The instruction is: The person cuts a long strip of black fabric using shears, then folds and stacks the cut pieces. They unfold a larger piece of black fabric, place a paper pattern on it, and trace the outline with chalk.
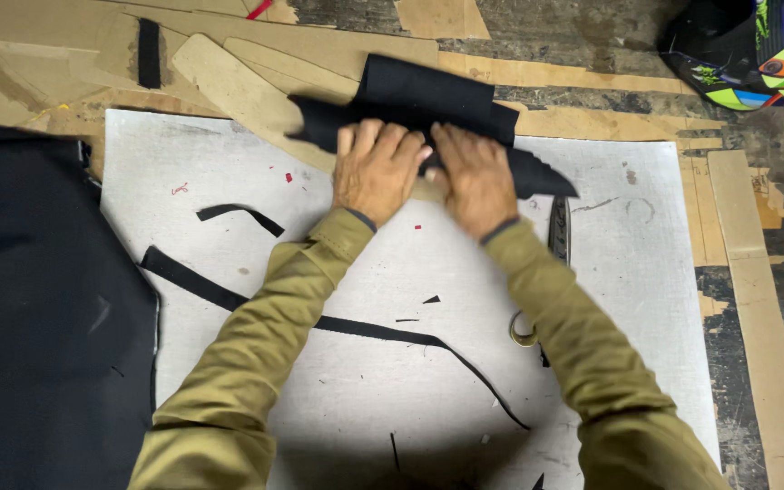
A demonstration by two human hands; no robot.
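From the head view, I am pressing my left hand (377, 172) and right hand (476, 180) flat, fingers spread, side by side on the folded black cloth (428, 109), gripping nothing. The cloth is lying under both palms at the metal sheet's (646, 272) far edge; scissors (558, 238) are sitting just right of my right wrist.

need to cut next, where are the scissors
In the head view the scissors lie on the metal sheet, right of the right hand, partly hidden by that sleeve.

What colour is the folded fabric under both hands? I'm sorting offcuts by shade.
Plain black, no pattern: the folded fabric under the left hand and right hand, head view.
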